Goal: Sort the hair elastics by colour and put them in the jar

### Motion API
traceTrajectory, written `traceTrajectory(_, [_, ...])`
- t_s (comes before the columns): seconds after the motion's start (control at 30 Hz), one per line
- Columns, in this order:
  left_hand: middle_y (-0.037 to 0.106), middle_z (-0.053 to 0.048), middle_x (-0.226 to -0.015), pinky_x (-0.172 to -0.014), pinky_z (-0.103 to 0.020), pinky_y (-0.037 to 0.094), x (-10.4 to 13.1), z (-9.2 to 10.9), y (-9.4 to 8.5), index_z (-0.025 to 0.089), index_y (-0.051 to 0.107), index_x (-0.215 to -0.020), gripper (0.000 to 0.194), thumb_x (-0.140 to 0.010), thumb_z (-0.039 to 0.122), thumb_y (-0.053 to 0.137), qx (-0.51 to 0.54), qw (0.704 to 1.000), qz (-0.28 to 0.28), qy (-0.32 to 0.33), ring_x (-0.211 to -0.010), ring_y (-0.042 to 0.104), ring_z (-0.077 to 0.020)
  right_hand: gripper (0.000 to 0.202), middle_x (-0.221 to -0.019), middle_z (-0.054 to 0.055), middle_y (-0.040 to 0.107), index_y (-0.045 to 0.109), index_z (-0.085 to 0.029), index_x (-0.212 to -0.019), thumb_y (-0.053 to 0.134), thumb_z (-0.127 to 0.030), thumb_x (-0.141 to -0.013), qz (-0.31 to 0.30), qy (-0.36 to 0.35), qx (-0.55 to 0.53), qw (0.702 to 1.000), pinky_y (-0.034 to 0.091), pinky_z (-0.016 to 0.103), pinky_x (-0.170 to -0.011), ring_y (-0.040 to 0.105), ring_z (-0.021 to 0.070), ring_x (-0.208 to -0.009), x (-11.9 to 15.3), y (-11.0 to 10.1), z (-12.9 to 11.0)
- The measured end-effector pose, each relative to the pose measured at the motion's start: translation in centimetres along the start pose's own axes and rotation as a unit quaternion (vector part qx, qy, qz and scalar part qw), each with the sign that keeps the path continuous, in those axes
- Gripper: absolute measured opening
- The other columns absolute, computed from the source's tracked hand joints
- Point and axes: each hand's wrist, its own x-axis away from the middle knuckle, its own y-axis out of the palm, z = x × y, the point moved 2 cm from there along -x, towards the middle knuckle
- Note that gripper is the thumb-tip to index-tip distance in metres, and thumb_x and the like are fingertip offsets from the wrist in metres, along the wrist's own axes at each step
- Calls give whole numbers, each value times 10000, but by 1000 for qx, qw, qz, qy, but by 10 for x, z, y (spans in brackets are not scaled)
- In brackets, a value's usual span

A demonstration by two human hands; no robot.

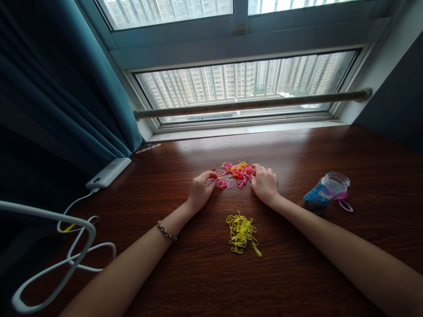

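Observation:
A mixed pile of pink, red, orange and yellow rubber bands point(240, 171) lies on the brown wooden tabletop point(284, 273). At the pile's left side, my left hand point(201, 188) pinches with thumb and index finger, a yellow rubber band point(219, 178) showing at the fingertips. My right hand point(265, 184) rests against the pile's right edge, its thumb and index finger apart and touching the bands. Closer to me, between my forearms, is a separate heap of yellow rubber bands point(242, 231).
To the right stands a clear jar point(333, 182) with blue contents, a pink strap with a loop beside it. On the left lie a white power device point(109, 172) and a looped white cable point(79, 259). A blue curtain point(109, 97) and a barred window border the table.

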Motion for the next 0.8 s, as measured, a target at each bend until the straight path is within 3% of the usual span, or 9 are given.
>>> traceTrajectory(0.13, [661,-16,-790,-712,-274,480,1,1,0,179,598,-794,87,-790,250,548,0,1000,4,1,-729,617,-156,250,-899,93,620,549,-170,-1020,459,-187,-788,22,-30,-155,987,407,310,-716,544,199,-797,-5,4,2])
traceTrajectory(0.3, [653,-37,-819,-747,-282,479,1,6,0,171,599,-824,102,-810,247,532,36,999,-26,32,-769,609,-157,204,-848,62,631,569,-149,-952,466,-173,-777,60,-57,-346,935,455,276,-696,576,145,-702,-8,6,2])
traceTrajectory(0.63, [600,-56,-797,-765,-309,454,4,21,1,166,595,-806,93,-819,230,529,63,982,-89,151,-790,537,-155,235,-871,58,667,619,-158,-939,485,-164,-745,60,-32,-396,916,481,285,-719,611,150,-734,-8,5,4])
traceTrajectory(0.8, [597,-46,-723,-706,-285,444,14,51,4,156,587,-773,107,-822,230,528,94,960,-138,224,-724,523,-138,221,-853,60,667,622,-155,-929,489,-179,-754,72,-36,-393,916,485,280,-705,612,156,-737,-9,4,4])
